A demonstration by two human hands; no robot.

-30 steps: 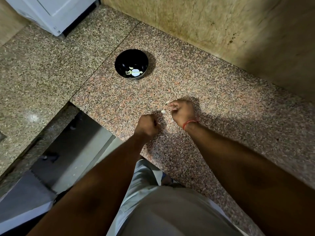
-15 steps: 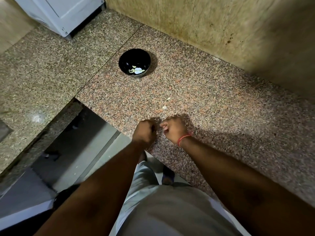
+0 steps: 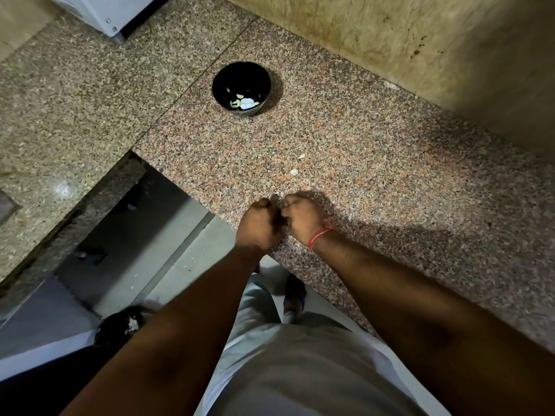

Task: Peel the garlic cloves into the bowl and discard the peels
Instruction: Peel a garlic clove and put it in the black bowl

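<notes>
Both hands are up at the near edge of the counter (image 3: 375,163), knuckles almost together. The left hand (image 3: 259,225) is balled into a tight fist, fingers curled under, and the right hand (image 3: 301,219), with a red thread (image 3: 320,235) round its wrist, is curled just beside it, the two touching where thumb meets fingers. Whatever sits between them is hidden, so I cannot tell if a clove is pinched there. Just beyond the right hand's knuckles, two pale peel scraps (image 3: 294,172) lie loose on the granite, near each other. Well ahead of both hands, slightly to the left, stands the black bowl (image 3: 222,85), upright, with pale peeled garlic cloves (image 3: 244,102) resting in its bottom. Down below the left forearm, on the floor, a dark bin (image 3: 117,328) shows some whitish bits inside.
</notes>
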